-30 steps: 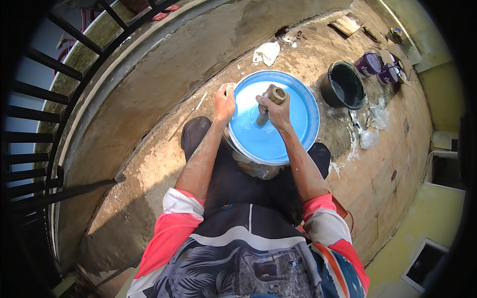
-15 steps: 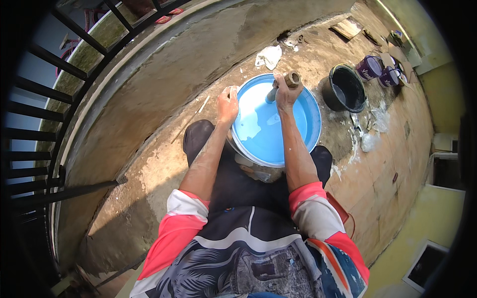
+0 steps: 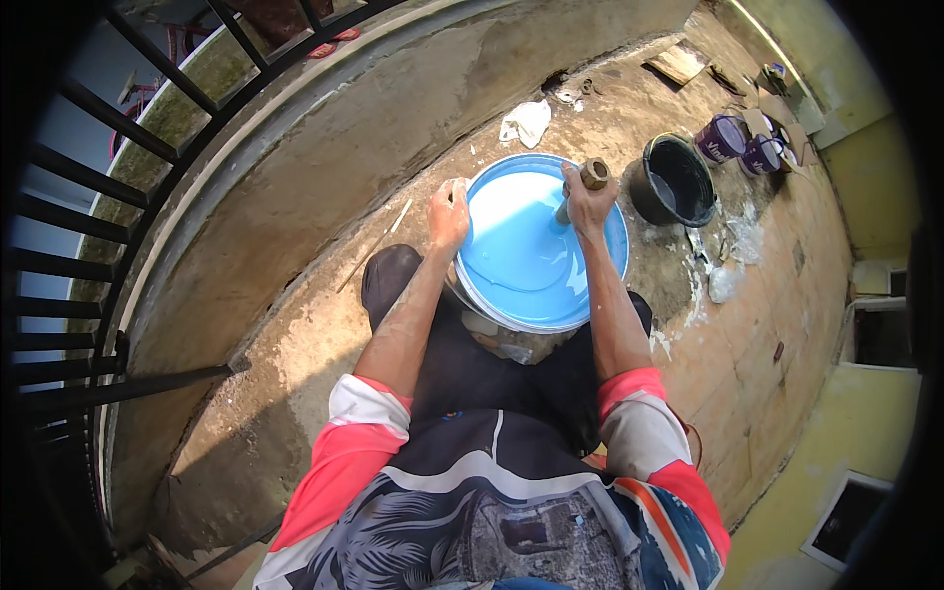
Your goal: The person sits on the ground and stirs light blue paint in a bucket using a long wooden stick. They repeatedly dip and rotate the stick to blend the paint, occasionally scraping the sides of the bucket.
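Note:
A wide bucket (image 3: 526, 272) of light blue liquid, with a pale rim, stands between my bent knees. My left hand (image 3: 448, 211) has its fingers curled over the bucket's left rim. Near the right side of the bucket, my right hand (image 3: 590, 202) is closed around a thick, brown, hollow-topped tube (image 3: 595, 172), which stands upright in the liquid with its lower part grey. Ripples show on the blue surface.
A black bucket (image 3: 672, 180) stands to the right, with purple paint pails (image 3: 723, 138) beyond it. Plastic scraps (image 3: 724, 282), a white cloth (image 3: 526, 123) and a thin stick (image 3: 374, 246) lie on the floor. A low concrete wall (image 3: 246, 226) with black railings curves along the left.
My right hand has moved the tube from the middle of the bucket toward the far edge, then across to the right side. My left hand has stayed on the rim.

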### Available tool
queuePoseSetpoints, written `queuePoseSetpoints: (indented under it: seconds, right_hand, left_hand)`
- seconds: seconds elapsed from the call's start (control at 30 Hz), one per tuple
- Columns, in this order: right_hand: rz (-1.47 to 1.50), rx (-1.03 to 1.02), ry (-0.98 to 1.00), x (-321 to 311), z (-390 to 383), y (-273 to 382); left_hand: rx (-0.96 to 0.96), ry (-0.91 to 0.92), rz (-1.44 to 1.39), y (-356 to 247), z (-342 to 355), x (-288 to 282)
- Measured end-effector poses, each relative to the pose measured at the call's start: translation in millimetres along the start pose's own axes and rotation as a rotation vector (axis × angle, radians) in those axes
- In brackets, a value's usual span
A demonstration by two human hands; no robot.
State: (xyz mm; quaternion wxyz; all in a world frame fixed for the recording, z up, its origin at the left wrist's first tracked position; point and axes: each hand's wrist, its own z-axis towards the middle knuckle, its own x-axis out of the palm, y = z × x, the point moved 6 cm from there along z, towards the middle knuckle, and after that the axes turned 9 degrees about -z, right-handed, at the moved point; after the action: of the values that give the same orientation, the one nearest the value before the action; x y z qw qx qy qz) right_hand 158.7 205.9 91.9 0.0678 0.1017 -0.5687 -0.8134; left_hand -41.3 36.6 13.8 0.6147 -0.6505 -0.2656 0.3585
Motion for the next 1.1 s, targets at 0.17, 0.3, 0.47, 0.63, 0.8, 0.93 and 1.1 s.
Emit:
queuePoseSetpoints:
  seconds: [0.17,0.3,0.47,0.63,0.8,0.93,1.1]
  right_hand:
    - [0.329,0.1,-0.09,30.1,-4.7,-4.4]
    - [0.442,0.291,0.192,45.6,-33.3,3.9]
    - [0.213,0.335,0.497,12.0,-29.6,1.3]
    - [-0.233,0.036,0.16,-17.9,23.4,-0.1]
    - [0.034,-0.018,-0.196,-3.6,45.3,-22.3]
    - [0.188,0.047,-0.186,46.3,39.5,-16.4]
    - [0.235,0.127,0.024,111.4,-1.3,11.5]
  left_hand:
    - [0.026,0.026,-0.004,-1.3,3.5,-0.1]
    - [-0.001,0.008,0.014,-9.9,-2.5,-4.4]
    - [-0.013,0.008,-0.002,-6.8,0.2,-2.0]
    - [-0.016,0.001,0.036,-14.3,-4.0,-3.4]
    - [0.014,-0.01,0.033,-14.8,-3.7,-2.6]
    - [0.011,-0.019,-0.013,-15.7,-1.8,-3.6]
    - [-0.005,-0.001,0.025,-14.8,-2.6,-5.4]
